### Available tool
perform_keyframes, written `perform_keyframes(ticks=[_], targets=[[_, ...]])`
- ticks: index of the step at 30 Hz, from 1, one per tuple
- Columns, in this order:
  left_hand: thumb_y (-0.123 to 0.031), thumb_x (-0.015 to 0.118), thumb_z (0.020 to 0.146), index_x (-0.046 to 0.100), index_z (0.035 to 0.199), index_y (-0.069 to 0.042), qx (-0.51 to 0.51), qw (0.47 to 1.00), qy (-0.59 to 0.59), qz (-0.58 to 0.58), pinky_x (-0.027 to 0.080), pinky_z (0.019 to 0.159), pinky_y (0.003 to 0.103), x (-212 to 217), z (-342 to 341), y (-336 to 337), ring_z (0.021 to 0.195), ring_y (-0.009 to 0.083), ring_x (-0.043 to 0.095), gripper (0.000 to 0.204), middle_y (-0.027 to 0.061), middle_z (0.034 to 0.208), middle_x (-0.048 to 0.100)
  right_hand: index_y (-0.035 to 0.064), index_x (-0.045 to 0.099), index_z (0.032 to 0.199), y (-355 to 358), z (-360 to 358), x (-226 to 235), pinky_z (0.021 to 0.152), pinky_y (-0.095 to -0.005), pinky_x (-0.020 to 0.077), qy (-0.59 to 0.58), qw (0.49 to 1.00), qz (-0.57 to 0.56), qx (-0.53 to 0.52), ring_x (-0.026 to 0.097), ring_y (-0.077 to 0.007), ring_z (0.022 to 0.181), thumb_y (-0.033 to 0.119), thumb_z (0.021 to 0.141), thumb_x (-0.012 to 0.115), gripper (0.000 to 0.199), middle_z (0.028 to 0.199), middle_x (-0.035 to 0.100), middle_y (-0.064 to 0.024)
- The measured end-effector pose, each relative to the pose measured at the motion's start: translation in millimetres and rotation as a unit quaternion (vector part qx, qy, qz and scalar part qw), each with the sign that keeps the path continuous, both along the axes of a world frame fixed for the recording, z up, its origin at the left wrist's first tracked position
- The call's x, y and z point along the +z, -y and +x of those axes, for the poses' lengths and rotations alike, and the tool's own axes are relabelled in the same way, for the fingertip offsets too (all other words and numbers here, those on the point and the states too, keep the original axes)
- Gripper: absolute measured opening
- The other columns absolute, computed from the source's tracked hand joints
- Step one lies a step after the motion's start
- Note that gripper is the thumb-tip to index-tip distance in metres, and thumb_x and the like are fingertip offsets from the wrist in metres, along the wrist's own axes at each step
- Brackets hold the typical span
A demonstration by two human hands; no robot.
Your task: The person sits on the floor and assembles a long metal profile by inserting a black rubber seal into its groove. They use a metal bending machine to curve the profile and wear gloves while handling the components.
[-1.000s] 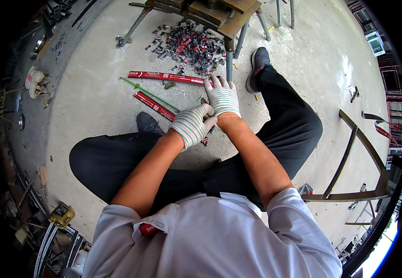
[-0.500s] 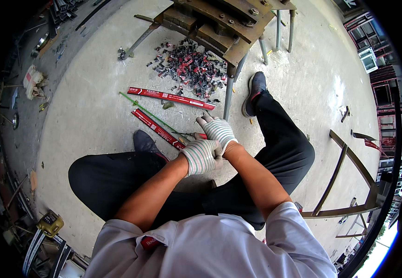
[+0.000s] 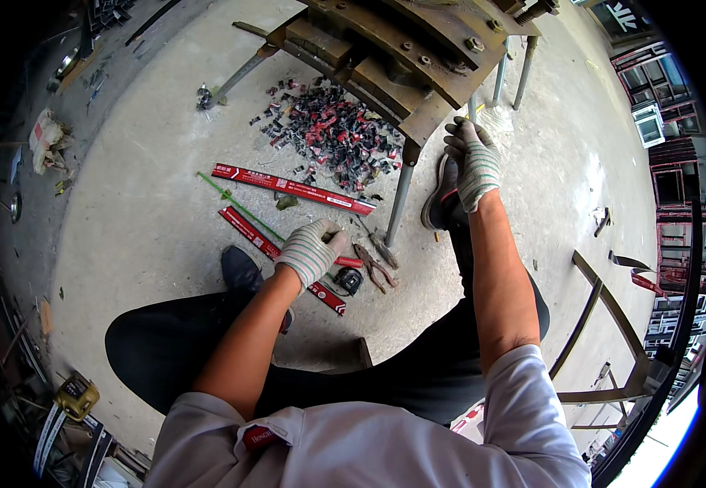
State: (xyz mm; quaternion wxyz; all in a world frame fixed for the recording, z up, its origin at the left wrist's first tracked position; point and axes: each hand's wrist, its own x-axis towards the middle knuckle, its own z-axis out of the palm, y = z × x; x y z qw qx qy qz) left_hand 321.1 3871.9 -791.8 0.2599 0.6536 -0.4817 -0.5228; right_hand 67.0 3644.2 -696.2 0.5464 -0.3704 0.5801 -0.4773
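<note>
I sit on a low seat with my legs stretched over a concrete floor. My left hand (image 3: 311, 252), in a white knit glove, is closed around a short red strip piece (image 3: 350, 262) just above a long red strip (image 3: 249, 232) on the floor. My right hand (image 3: 472, 161), also gloved, grips a thin upright metal rod (image 3: 472, 110) at the edge of a rusty steel machine (image 3: 402, 49). Pliers (image 3: 377, 275) and a small tape measure (image 3: 349, 281) lie just right of my left hand.
A heap of black-and-red offcuts (image 3: 329, 130) lies under the machine. A second long red strip (image 3: 292, 188) and a green rod (image 3: 235, 203) lie beside it. The machine's grey leg (image 3: 400, 199) stands between my hands. A rusty metal frame (image 3: 613, 325) stands at the right.
My hands were together over the strips; now they have parted. My right hand has gone up to the rod at the machine, while my left stays low by the red strips.
</note>
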Motion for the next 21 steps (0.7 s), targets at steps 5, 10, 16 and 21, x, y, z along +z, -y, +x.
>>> perform_keyframes(ticks=[5,10,16,21], targets=[[-0.013,0.07,0.097,0.07,0.107,-0.002,0.043,0.999,0.013,0.006,0.058,0.075,0.033,-34,27,20,0.078,0.0151,0.068,0.015,0.0092,0.089,0.074,-0.0007,0.069,0.128,51,14,5,0.081,-0.0295,0.0587,-0.035,0.996,-0.075,0.03,0.072,-0.0167,0.095,0.016,0.103,0.068,0.03,0.111,0.075,-0.0084],[-0.014,0.072,0.096,0.07,0.108,-0.003,0.027,0.992,0.114,-0.039,0.059,0.078,0.036,-42,46,41,0.082,0.0217,0.072,0.016,0.0121,0.095,0.076,0.0016,0.073,0.116,94,-10,-8,0.084,-0.0355,0.0553,-0.543,0.738,-0.325,0.234,0.07,-0.0275,0.096,0.007,0.094,0.066,0.024,0.105,0.076,-0.0113],[-0.026,0.071,0.091,0.069,0.128,-0.011,-0.121,0.923,0.364,-0.035,0.05,0.107,0.043,-53,81,86,0.121,0.0344,0.062,0.039,0.0148,0.127,0.066,0.0052,0.073,0.113,127,-38,-20,0.085,-0.0412,0.057,-0.576,0.625,-0.397,0.346,0.068,-0.036,0.105,0.011,0.088,0.073,0.026,0.111,0.072,-0.0185],[-0.026,0.076,0.089,0.064,0.139,-0.012,-0.272,0.856,0.438,-0.035,0.039,0.117,0.046,-81,95,108,0.134,0.0294,0.054,0.054,0.0108,0.137,0.061,0.0068,0.06,0.14,153,-45,-52,0.103,-0.0339,0.0551,0.088,0.915,-0.101,0.381,0.065,-0.0238,0.119,0.008,0.1,0.068,0.04,0.132,0.066,-0.0131]])
